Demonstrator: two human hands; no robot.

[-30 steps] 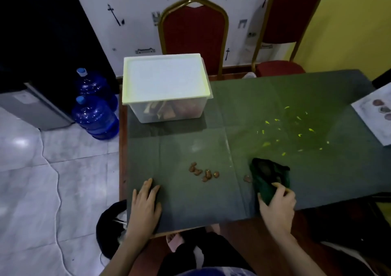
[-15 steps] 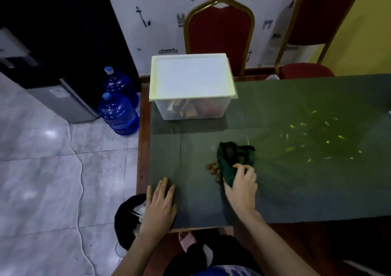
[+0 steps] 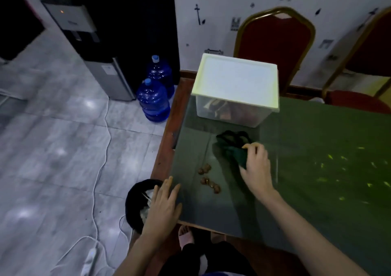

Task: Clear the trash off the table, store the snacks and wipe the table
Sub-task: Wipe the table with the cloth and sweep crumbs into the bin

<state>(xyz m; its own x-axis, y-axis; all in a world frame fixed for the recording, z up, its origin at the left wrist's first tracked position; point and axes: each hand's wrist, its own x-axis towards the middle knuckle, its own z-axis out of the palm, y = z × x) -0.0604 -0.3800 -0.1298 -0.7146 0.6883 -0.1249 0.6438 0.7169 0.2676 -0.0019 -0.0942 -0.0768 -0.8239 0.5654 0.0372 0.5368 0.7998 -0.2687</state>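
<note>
My right hand (image 3: 257, 168) grips a dark green cloth (image 3: 231, 146) pressed on the green-covered table (image 3: 317, 170), just in front of a clear storage box (image 3: 234, 98) with a pale lid and snack packets inside. Several small brown crumbs (image 3: 208, 179) lie on the table to the left of the cloth, between my two hands. My left hand (image 3: 164, 207) rests flat with fingers apart at the table's left front corner, over a black-lined trash bin (image 3: 136, 203) that stands on the floor.
Two blue water bottles (image 3: 154, 98) and a water dispenser (image 3: 84, 43) stand on the tiled floor at the left. A white cable (image 3: 101, 153) runs across the tiles. Two red chairs (image 3: 275, 47) stand behind the table. Small yellow flecks (image 3: 347, 170) dot the table at right.
My right hand has swept the cloth leftward across the table and then back toward the box, and the crumbs now lie nearer the left edge. The view has swung left. My left hand stays at the corner.
</note>
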